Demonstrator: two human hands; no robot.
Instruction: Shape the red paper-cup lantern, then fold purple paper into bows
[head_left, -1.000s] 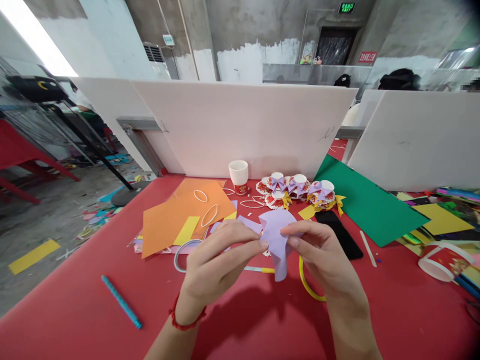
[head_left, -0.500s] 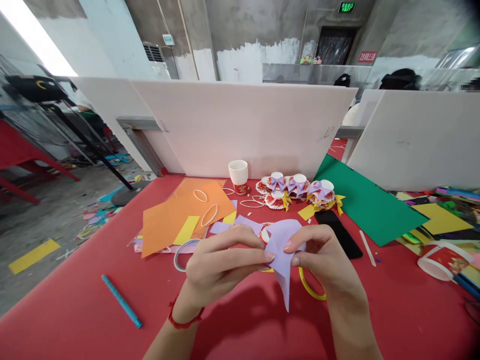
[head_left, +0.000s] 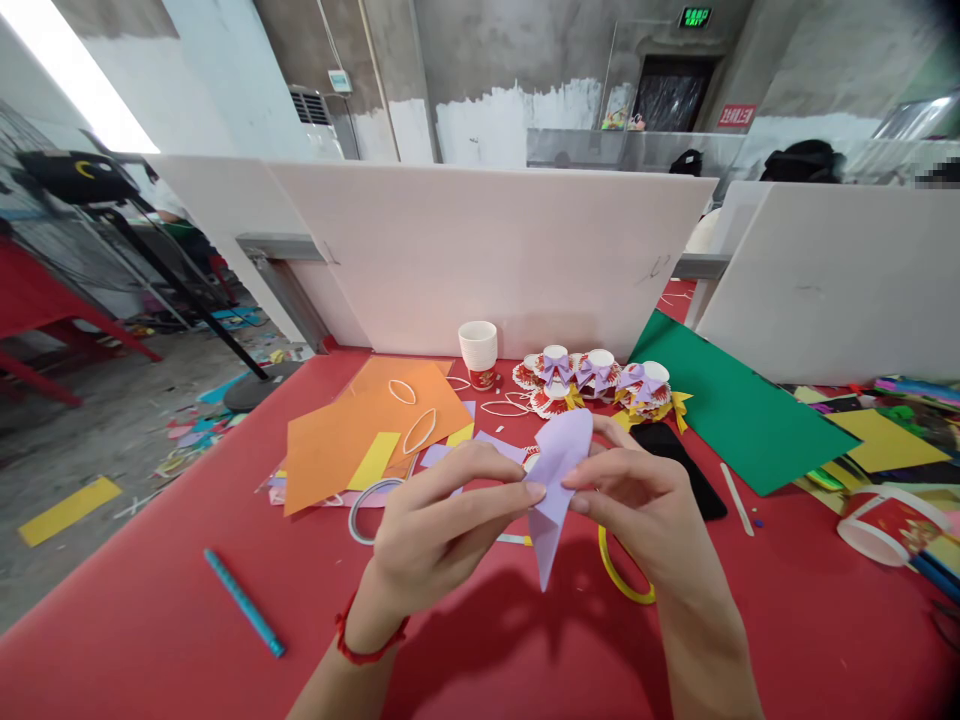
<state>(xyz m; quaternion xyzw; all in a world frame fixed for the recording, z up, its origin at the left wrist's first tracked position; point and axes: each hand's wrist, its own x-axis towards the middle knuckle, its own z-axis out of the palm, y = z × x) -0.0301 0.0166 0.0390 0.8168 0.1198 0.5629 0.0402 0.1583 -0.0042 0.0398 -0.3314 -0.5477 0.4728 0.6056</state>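
Note:
A folded piece of purple paper (head_left: 556,475) hangs in the air between my hands, its pointed end downward. My left hand (head_left: 450,520), with a red cord bracelet at the wrist, pinches its left edge. On the other side my right hand (head_left: 637,500) grips it between thumb and fingers. Behind the hands, partly hidden, lie more purple paper (head_left: 499,447) and a red and white paper piece. A yellow tape ring (head_left: 626,580) rests below my right hand, and a grey-white ring (head_left: 360,520) sits left of my left hand.
Orange sheets (head_left: 330,450) lie at the left, near a teal pen (head_left: 244,603). Stacked paper cups (head_left: 478,350) and several cup crafts with purple bows (head_left: 598,372) stand by the white partition (head_left: 480,260). At right are a phone (head_left: 682,470), green sheet (head_left: 742,400) and tipped cup (head_left: 889,525).
The purple paper has been turned and drawn narrower, and its lower point has shifted left and up. My right-hand fingers have moved slightly behind it. Both hands still hold it.

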